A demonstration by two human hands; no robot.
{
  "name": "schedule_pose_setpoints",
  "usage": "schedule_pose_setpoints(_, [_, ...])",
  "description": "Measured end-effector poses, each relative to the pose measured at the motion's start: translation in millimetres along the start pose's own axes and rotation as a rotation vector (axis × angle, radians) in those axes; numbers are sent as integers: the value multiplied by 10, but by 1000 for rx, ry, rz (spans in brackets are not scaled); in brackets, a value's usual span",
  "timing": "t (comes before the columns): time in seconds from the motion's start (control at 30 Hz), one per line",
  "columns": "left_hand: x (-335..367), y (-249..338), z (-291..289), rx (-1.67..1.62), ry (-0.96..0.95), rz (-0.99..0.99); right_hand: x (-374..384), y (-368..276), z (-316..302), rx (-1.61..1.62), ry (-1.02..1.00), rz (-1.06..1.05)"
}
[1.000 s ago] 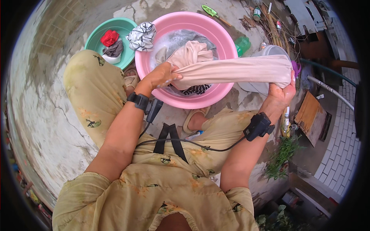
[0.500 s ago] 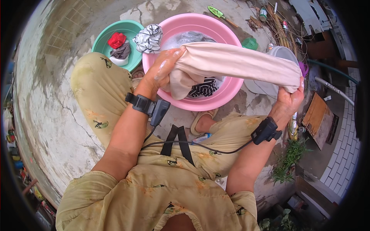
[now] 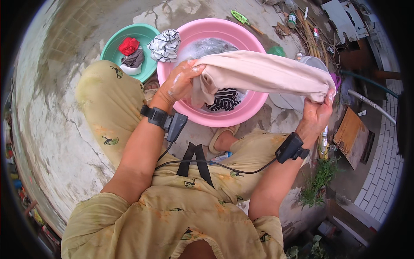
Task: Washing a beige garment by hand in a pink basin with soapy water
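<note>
1. Since a second ago, the bunched part of the pale pink cloth (image 3: 267,73) has come up off the wash, my left hand (image 3: 179,82) has risen with it, and more of the striped cloth (image 3: 224,99) shows below.
2. My left hand is closed on one end of the pale pink cloth, thumb and fingers pinching its edge, with white foam on the skin; a folded tail hangs down from my grip.
3. My right hand (image 3: 317,114) is curled tight around the other end, thumb pressed against the fabric.
4. Between them I hold the cloth as a long, loosely folded band, sloping down toward my right, over the pink tub (image 3: 207,118) and across the front of a pale grey bucket (image 3: 314,63).
5. In the tub, the black-and-white striped cloth lies toward my side, and a grey cloth (image 3: 211,45) sits among suds at the far side.
6. On the tub's left rim rests a crumpled white cloth with dark lines (image 3: 164,45), next to the green basin (image 3: 148,69), which holds a red cloth (image 3: 128,45) and a dark grey one.
7. Farther off, past the tub, a green-headed tool with a wooden handle (image 3: 239,17) lies on the concrete; a wooden board (image 3: 349,131) leans at my right.
</note>
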State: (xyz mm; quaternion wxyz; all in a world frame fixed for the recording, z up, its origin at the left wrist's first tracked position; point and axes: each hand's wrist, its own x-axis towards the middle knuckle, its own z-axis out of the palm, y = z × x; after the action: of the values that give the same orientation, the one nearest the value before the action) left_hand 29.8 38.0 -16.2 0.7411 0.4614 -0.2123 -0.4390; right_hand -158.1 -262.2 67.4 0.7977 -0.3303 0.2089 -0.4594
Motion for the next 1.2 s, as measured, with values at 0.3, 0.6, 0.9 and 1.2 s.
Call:
schedule_pose_setpoints(0.3, [63,47,159,-701,97,-1,-122,264,45,-18,-88,333])
schedule_pose_setpoints(0.6, [63,26,30,-548,271,94,-552,803,320,-1330,-640,217])
schedule_pose_setpoints(0.9, [140,-33,115,-701,376,43,-549,960,371,-545,-452,446])
schedule_pose_setpoints(1.2, [223,-403,197,-802,339,32,-1085,1352,913,-948,-944,-156])
